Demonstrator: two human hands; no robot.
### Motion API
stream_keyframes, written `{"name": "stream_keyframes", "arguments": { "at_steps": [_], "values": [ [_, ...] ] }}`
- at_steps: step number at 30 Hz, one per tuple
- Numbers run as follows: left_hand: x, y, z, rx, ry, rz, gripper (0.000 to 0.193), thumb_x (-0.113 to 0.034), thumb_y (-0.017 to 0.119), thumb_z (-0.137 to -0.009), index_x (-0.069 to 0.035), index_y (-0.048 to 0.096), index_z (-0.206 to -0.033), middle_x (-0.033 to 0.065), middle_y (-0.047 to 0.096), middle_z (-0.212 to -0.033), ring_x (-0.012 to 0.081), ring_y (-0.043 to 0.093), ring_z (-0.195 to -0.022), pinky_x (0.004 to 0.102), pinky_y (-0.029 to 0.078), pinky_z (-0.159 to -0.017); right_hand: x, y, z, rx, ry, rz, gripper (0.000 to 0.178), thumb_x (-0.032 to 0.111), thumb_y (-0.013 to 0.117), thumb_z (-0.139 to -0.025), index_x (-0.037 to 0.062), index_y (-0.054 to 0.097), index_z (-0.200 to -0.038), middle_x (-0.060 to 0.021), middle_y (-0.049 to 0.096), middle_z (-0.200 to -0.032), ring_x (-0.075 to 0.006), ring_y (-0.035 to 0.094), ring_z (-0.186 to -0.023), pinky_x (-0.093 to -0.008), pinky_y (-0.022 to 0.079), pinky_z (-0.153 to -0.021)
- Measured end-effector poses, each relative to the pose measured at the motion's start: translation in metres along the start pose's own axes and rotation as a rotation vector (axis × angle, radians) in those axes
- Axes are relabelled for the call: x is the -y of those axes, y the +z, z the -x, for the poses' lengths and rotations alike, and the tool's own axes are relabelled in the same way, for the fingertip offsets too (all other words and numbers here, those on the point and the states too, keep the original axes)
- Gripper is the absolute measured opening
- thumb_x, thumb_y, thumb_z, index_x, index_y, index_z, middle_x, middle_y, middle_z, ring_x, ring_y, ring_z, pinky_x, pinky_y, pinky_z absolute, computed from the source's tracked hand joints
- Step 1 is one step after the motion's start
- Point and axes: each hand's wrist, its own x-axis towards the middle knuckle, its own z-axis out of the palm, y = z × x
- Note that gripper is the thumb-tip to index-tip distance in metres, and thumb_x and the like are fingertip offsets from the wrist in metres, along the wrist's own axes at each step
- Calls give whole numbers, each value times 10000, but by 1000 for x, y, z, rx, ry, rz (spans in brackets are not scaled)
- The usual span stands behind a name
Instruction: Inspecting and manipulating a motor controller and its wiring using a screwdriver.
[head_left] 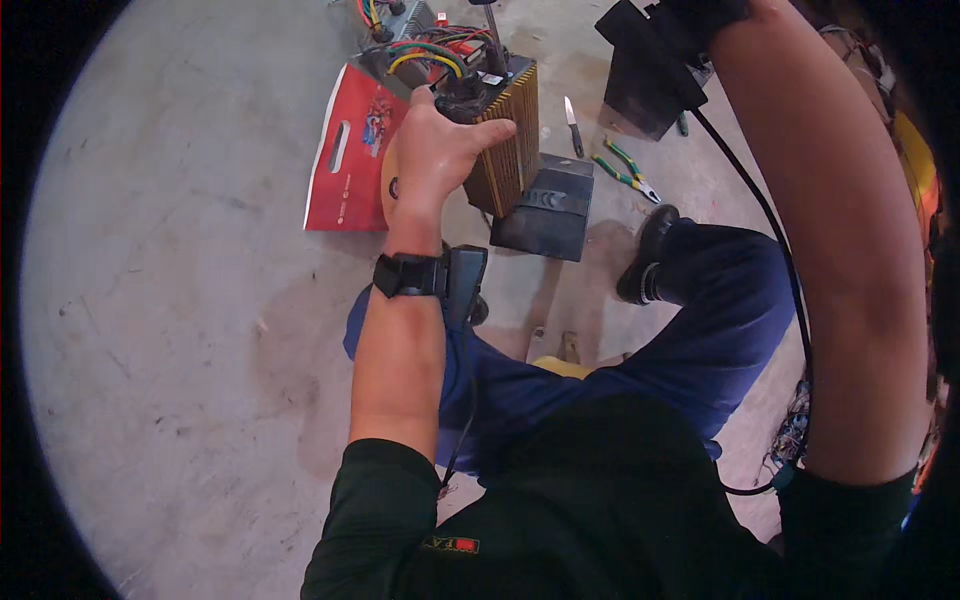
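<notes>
The ribbed box [517,130], w/ gold & blk sides, is at the top middle of the frame. Your L hand [440,145] grips it, thumb on the side; most of your fingers are hidden. Red, yellow & green wires [427,56] bend up by its top end. A flat red bag [335,190] w/ a handle hole lies on the floor [180,260], upper L, partly behind your hand. A flat blk case [550,222] is just beside the box's bottom end; can't tell if they touch. Nr it, upper R of mid-frame, lie a small knife [573,126] & open pliers [636,182] w/ green-yellow handles. Your R arm [840,220] goes up the R side; your R hand is past the top edge, so can't tell its grip.
</notes>
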Motion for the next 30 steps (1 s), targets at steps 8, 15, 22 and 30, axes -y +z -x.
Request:
{"name": "stream_keyframes", "arguments": {
  "at_steps": [8,15,22,30],
  "values": [
    [0,2,-2,5,35,37,754,-211,964,-654,63,570,-1235,146,749,-1098,218,730,-961,350,570,-871,-4,9,-8,-24,-493,733,325,236,693,-924,-43,678,-1089,-172,719,-1005,-263,737,-854,-401,581,-615],
    [5,3,-3,0,61,33,751,-183,963,-663,69,562,-1246,139,748,-1108,216,728,-967,350,567,-889,-15,-1,-6,-76,-113,412,303,198,677,-950,-43,670,-1134,-199,723,-1055,-353,726,-938,-384,597,-812],
    [7,4,-5,9,23,55,767,-196,966,-663,69,554,-1254,139,749,-1102,210,727,-970,349,568,-891,-10,-16,-25,89,-677,601,395,215,779,-863,2,684,-1181,-185,738,-986,-322,716,-963,-374,580,-763],
    [6,2,-3,14,7,-9,766,-210,964,-665,68,560,-1254,142,744,-1104,211,720,-970,351,570,-886,-18,-14,-24,-45,-707,513,343,178,834,-809,17,684,-1071,-151,726,-963,-266,704,-790,-369,571,-630]
  ]
}}
